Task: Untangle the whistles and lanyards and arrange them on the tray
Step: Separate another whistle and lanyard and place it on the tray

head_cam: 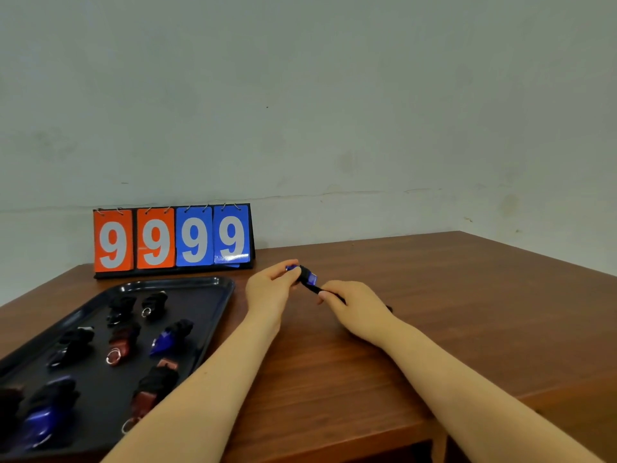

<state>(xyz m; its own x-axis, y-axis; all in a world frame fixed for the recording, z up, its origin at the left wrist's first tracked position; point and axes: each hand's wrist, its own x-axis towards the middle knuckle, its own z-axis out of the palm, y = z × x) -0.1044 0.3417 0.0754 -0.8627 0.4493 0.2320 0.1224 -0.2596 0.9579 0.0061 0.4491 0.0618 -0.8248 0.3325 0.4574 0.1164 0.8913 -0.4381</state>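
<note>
Whistle: a translucent blue plastic whistle (309,275) wound with black cord sits in the left hand (272,292), raised above the brown wooden worktop (434,312) — held clear, I judge, so the cord can run free round it.
Left grip: fingers and thumb curled round the whistle's body, narrow and firm; it serves as the anchor.
Lanyard: a black woven lanyard (325,290) runs from the whistle down and away to the right hand (354,307), taut between the two.
Right grip: fingers pinched on the lanyard just beside the whistle; a short black end shows past the far side of the hand, near the worktop.
Step in hand: probably wrapping or unwrapping the cord on the whistle — which of the two I cannot tell.
Tray: a black rectangular plastic tray (187,285) lies to the outer side of the left grip, near it, within easy reach for setting down.
On the tray: several bundled whistles in rows, each wrapped in its own black cord, among them a blue one (167,340) and a dark red one (122,342) with a metal ring.
Writing: a flip scoreboard (172,240) beyond the left grip, against the wall, reads 9 9 on orange cards and 9 9 on blue.
Brands: none legible.
</note>
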